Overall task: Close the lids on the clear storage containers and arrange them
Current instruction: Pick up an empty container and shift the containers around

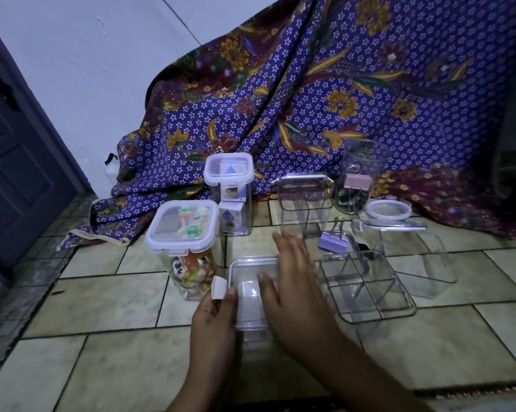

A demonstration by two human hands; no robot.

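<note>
A clear square container with a white-rimmed lid (251,281) stands on the tiled floor in front of me. My left hand (216,319) holds its left side, thumb by a raised white latch flap (218,288). Flat on the lid's right half lies my right hand (295,289), fingers spread. Left of it stands a lidded container of colourful sweets (184,230). Behind that is a tall lidded container with small boxes (229,179). On the right lie an open divided container (370,286) and a lidless clear tub (423,257).
At the back stand a clear empty container with a lid on it (306,200) and a round jar of binder clips (361,176). A round lid (387,210) and a purple binder clip (334,242) lie nearby. Patterned purple cloth (340,84) hangs behind; a dark door (15,162) is at left.
</note>
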